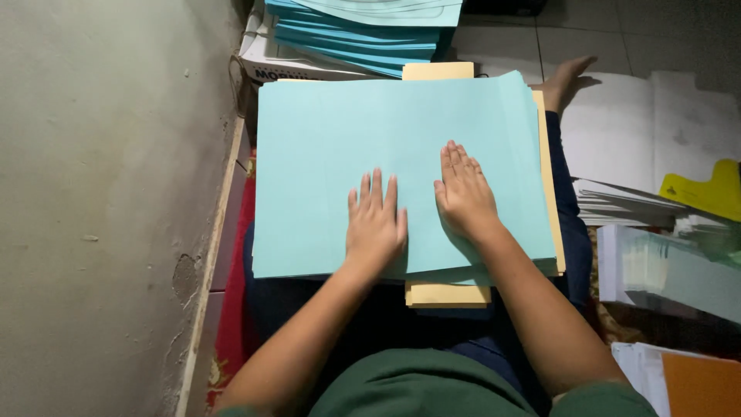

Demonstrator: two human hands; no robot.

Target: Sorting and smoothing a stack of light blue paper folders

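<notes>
While both palms lie flat, the scene is logged from the fingers outward, clock directions read on the head view.

Left fingers (376,189): extended, released, close together, tips towards 12 o'clock; grasping nothing, pressing on paper.
Right fingers (457,161): extended and released likewise, tips towards 12 o'clock, grasping nothing.
Left hand (376,224): palm down on the light blue sheet (340,147), near its 6 o'clock edge.
Right hand (465,197): palm down on the same sheet, just beside the left hand at its 2 o'clock; the two are apart.
Light blue sheet: topmost layer, across the person's lap, edges roughly square to the view.
Cream-yellow board (448,295): beneath the sheet, showing at 6, 12 and 3 o'clock of it.
Step in hand, as judged: flattening or squaring the top sheet on its support.
Next move, as judged: calls for even pressure from both palms, since the sheet may slide on the layers below.
Stack of blue folders (363,35): at 12 o'clock, on a white box (266,66).
White paper piles (641,131): at 3 o'clock, with a yellow tabbed piece (706,193).
Bare foot (567,81): at 1 o'clock, beyond the sheet.
Wall (100,208): at 9 o'clock, plain, scuffed.
</notes>
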